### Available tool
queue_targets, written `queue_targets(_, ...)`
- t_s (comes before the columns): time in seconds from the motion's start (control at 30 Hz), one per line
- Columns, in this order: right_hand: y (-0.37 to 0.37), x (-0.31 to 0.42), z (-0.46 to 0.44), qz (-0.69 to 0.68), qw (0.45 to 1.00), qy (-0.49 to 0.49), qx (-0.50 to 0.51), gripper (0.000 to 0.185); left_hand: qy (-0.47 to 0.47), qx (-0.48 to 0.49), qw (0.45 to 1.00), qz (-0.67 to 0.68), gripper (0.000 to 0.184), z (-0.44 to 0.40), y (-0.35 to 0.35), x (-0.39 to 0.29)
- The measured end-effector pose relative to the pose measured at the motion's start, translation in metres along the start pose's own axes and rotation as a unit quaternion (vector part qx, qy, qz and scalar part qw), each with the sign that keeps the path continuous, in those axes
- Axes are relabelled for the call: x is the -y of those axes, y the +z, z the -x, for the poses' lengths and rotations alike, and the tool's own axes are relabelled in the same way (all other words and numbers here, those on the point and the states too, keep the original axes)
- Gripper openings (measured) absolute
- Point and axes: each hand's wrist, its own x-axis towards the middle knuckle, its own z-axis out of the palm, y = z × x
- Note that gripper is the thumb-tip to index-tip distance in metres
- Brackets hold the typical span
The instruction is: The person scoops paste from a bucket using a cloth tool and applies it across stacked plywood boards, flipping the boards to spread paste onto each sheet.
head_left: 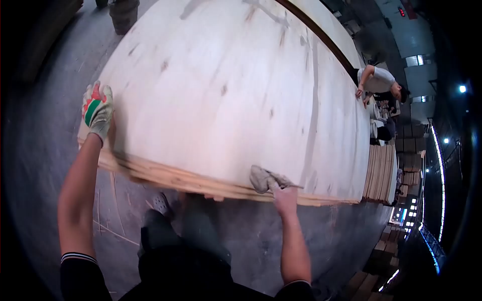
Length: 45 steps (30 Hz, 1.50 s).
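A large pale wood sheet (226,100) with dark knots and grey streaks tops a stack of thin sheets. At the sheet's left corner is my left hand (99,108), in a pale glove with red and green patches. Its fingers stretch out along the edge. My right hand (268,179), in a dirty grey glove, rests on the top sheet at the near edge, its fingers bunched. A thin pointed shape sticks out beside the right glove; whether it is a tool or part of the glove is unclear.
Across the sheet, a person (376,80) in a pale top leans over the far edge with hands on it. More stacked boards (380,173) stand at the right. Below the stack lie wood strips (115,231) on the grey floor (321,246). A dark bin-like container (124,15) is at top left.
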Motion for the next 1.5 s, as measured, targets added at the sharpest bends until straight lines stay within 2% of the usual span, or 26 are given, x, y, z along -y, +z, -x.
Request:
queue_targets(0.03, 0.009, 0.041, -0.022, -0.131, 0.991, -0.018, -0.008, 0.023, -0.004, -0.005, 1.000, -0.001, 0.054, -0.015, 0.011, 0.006)
queue_targets(0.1, 0.032, 0.126, -0.070, -0.181, 0.981, -0.064, -0.005, 0.024, -0.056, 0.011, 0.993, -0.107, 0.053, -0.041, 0.022, 0.025)
queue_targets(0.13, 0.049, 0.167, -0.097, -0.229, 0.971, -0.065, 0.003, 0.024, -0.141, 0.234, 0.962, -0.013, 0.055, -0.060, -0.034, -0.003)
queue_targets(0.23, 0.121, 0.249, -0.207, -0.307, 0.946, -0.105, 0.021, 0.027, -0.181, 0.224, 0.957, -0.025, 0.055, -0.064, -0.007, 0.011)
queue_targets(0.3, 0.179, 0.307, -0.275, -0.428, 0.896, -0.103, 0.054, 0.027, -0.194, 0.237, 0.952, -0.011, 0.052, -0.072, -0.009, 0.007)
queue_targets(0.37, 0.240, 0.326, -0.353, -0.516, 0.850, -0.044, 0.101, 0.024, -0.194, 0.228, 0.954, -0.003, 0.049, -0.071, -0.009, 0.007)
queue_targets(0.43, 0.311, 0.323, -0.436, -0.466, 0.881, 0.076, 0.012, 0.022, -0.199, 0.203, 0.959, -0.007, 0.049, -0.062, 0.001, 0.013)
queue_targets(0.47, 0.332, 0.328, -0.470, -0.239, 0.968, 0.014, -0.079, 0.024, -0.180, 0.183, 0.967, -0.005, 0.046, -0.056, 0.005, 0.016)
queue_targets(0.5, 0.339, 0.332, -0.492, 0.010, 0.984, -0.048, -0.169, 0.025, -0.157, 0.170, 0.973, 0.000, 0.043, -0.054, 0.006, 0.016)
queue_targets(0.57, 0.336, 0.379, -0.494, 0.115, 0.978, -0.082, -0.151, 0.027, -0.163, 0.182, 0.970, 0.019, 0.041, -0.063, -0.003, 0.010)
queue_targets(0.6, 0.333, 0.393, -0.490, 0.212, 0.961, -0.116, -0.135, 0.029, -0.165, 0.187, 0.968, 0.037, 0.040, -0.063, -0.008, 0.009)
queue_targets(0.63, 0.331, 0.393, -0.491, 0.218, 0.960, -0.116, -0.132, 0.029, -0.169, 0.192, 0.966, 0.037, 0.040, -0.062, -0.008, 0.010)
queue_targets(0.7, 0.323, 0.387, -0.483, 0.197, 0.957, -0.210, 0.013, 0.026, -0.159, 0.174, 0.971, 0.040, 0.039, -0.061, -0.008, 0.012)
queue_targets(0.73, 0.317, 0.377, -0.466, 0.191, 0.952, -0.235, 0.039, 0.026, -0.189, 0.228, 0.955, 0.028, 0.041, -0.070, -0.017, 0.007)
queue_targets(0.83, 0.310, 0.324, -0.379, 0.150, 0.962, -0.200, 0.109, 0.027, -0.175, 0.202, 0.963, 0.038, 0.044, -0.069, -0.014, 0.009)
queue_targets(0.87, 0.314, 0.305, -0.344, 0.151, 0.958, -0.215, 0.114, 0.025, -0.185, 0.264, 0.945, 0.052, 0.045, -0.071, -0.020, 0.009)
queue_targets(1.0, 0.342, 0.245, -0.178, 0.265, 0.908, -0.311, 0.094, 0.019, -0.156, 0.268, 0.945, 0.102, 0.044, -0.070, -0.010, 0.035)
queue_targets(1.03, 0.351, 0.226, -0.130, 0.249, 0.903, -0.342, 0.069, 0.020, -0.194, 0.381, 0.848, 0.313, 0.044, -0.082, -0.021, 0.056)
queue_targets(1.07, 0.357, 0.210, -0.081, 0.239, 0.909, -0.335, 0.060, 0.023, -0.224, 0.475, 0.691, 0.497, 0.044, -0.088, -0.029, 0.079)
queue_targets(1.1, 0.366, 0.203, -0.043, 0.226, 0.911, -0.343, 0.052, 0.026, -0.216, 0.475, 0.693, 0.498, 0.044, -0.084, -0.023, 0.105)
queue_targets(1.17, 0.404, 0.202, 0.032, 0.235, 0.941, -0.244, -0.024, 0.031, -0.187, 0.341, 0.740, 0.548, 0.048, -0.065, 0.003, 0.167)
queue_targets(1.23, 0.457, 0.224, 0.060, 0.226, 0.951, -0.206, -0.050, 0.034, -0.233, 0.322, 0.727, 0.560, 0.052, -0.045, -0.003, 0.235)
queue_targets(1.3, 0.475, 0.250, 0.070, 0.216, 0.959, -0.168, -0.074, 0.037, -0.251, 0.367, 0.756, 0.481, 0.054, -0.032, -0.013, 0.311)
queue_targets(1.37, 0.473, 0.282, 0.056, 0.022, 0.995, 0.067, 0.065, 0.041, -0.293, 0.356, 0.784, 0.416, 0.055, -0.016, -0.022, 0.388)
queue_targets(1.43, 0.467, 0.268, 0.038, -0.082, 0.992, 0.042, 0.085, 0.035, -0.308, 0.347, 0.774, 0.431, 0.055, -0.032, -0.039, 0.454)
queue_targets(1.5, 0.445, 0.291, 0.019, -0.284, 0.949, -0.045, 0.127, 0.035, -0.349, 0.250, 0.729, 0.533, 0.047, -0.030, -0.019, 0.533)
